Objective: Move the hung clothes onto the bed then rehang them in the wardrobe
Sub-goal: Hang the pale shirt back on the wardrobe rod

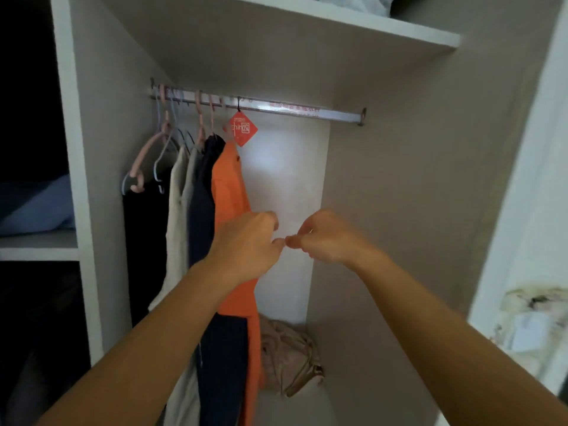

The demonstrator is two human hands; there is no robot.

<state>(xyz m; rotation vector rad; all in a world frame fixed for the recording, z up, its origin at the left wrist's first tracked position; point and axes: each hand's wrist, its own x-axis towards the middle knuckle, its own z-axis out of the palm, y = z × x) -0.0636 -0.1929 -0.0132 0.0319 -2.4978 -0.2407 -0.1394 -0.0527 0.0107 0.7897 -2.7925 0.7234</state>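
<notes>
The wardrobe (399, 179) holds 4 hung garments bunched at the left end of the rail (276, 107): black, beige, navy, orange (229, 192). Left hand (246, 247) and right hand (325, 238) meet thumb-tip to thumb-tip, fingers curled, each grip empty.

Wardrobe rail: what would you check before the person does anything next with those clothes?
1. Clothes hang on the rail: ok, bunched at its left end.
2. Orange garment reachable: ok, outermost, behind the left hand.
3. Right hand free: cannot tell, fingers curled, blurred.
4. Left hand's grip on something: cannot tell.
5. Free rail space: ok, right part bare.
6. Wardrobe floor: not ok, crumpled beige cloth lies there.
</notes>
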